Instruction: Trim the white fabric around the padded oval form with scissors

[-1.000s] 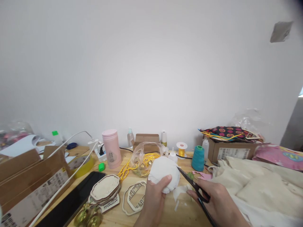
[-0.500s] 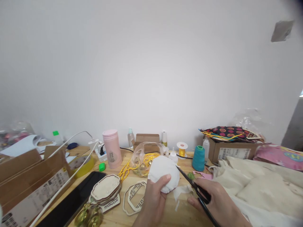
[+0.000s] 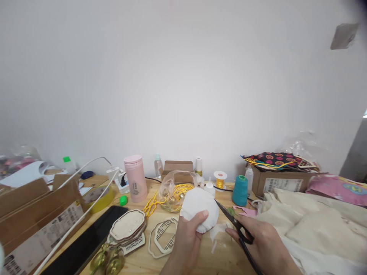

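Observation:
A white, roughly round, fabric-like piece [image 3: 200, 204] is pinched in my left hand [image 3: 190, 236], thumb on its near face. My right hand [image 3: 260, 238] is wrapped round a pair of black scissors [image 3: 240, 231]. Their pointed tip is close to the right edge of the white piece; whether they touch I cannot tell. Below the white piece, small white scraps [image 3: 218, 231] lie on the wooden table [image 3: 210, 263]. To the left of my left hand rest a cut-out wooden frame [image 3: 163, 237] and a stack of wooden plaques [image 3: 127, 226].
Gold bells [image 3: 108, 260] and a black phone [image 3: 88, 240] lie at the left, near a cardboard box [image 3: 43, 225]. Behind my hands stand a pink tumbler [image 3: 135, 179], a bag of yellow cords [image 3: 180, 191] and a teal thread cone [image 3: 240, 191]. Cream cloth [image 3: 321, 229] covers the right side.
The scissors' blades have closed somewhat and turned slightly at the edge of the white piece. My left hand keeps its grip, with the piece shifted marginally to the right.

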`<state>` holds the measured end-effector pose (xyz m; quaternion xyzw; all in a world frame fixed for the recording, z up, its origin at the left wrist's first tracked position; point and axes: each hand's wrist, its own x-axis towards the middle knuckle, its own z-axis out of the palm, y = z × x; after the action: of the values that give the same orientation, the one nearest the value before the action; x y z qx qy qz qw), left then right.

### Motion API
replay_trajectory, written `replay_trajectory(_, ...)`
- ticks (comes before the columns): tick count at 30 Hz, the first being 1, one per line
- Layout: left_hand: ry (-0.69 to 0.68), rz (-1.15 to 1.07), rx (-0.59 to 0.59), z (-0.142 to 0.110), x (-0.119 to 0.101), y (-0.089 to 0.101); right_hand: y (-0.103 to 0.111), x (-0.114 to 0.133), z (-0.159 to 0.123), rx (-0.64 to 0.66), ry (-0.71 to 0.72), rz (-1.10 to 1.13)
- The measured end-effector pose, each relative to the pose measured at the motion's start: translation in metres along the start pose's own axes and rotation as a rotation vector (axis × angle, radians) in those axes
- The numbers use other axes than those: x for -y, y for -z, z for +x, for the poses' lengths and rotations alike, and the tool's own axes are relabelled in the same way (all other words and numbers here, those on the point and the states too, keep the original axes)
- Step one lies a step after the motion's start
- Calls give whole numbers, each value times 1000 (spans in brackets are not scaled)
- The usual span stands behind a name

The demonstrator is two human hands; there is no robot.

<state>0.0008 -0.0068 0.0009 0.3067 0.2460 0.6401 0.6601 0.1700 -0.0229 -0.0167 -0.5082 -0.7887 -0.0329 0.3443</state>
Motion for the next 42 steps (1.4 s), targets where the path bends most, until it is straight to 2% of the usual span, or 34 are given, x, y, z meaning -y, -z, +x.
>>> replay_trajectory(3,9,-12,8,0,-1,0,0,0,1,6,-19,-12)
replay_trajectory(5,23,-38,2,0,-1,0,-1,2,4,66,-64,41)
replay_trajectory(10,63,-94,-41,2,0,2,-4,7,9,264,-151,442)
replay_trajectory(13,105,-134,-93,3,-2,3,-5,7,8,321,-198,663)
replay_trajectory(17,161,-189,-187,4,-6,4,-6,5,7,397,-261,838)
replay_trajectory(19,164,-181,-171,5,-7,4,-6,6,7,396,-279,897)
replay_trajectory(21,154,-148,-86,4,-6,5,-6,6,7,358,-298,984)
replay_trajectory(24,178,-51,24,2,-3,4,-6,7,7,202,-331,1112)
replay_trajectory(28,227,66,31,-1,2,0,-3,8,9,62,-401,1218)
replay_trajectory(32,243,111,93,-2,8,-3,-3,9,10,-2,-476,1319)
replay_trajectory(37,255,139,122,-2,12,-3,-7,12,9,-73,-510,1318)
replay_trajectory(42,251,150,152,-2,12,-4,-7,13,9,-89,-494,1321)
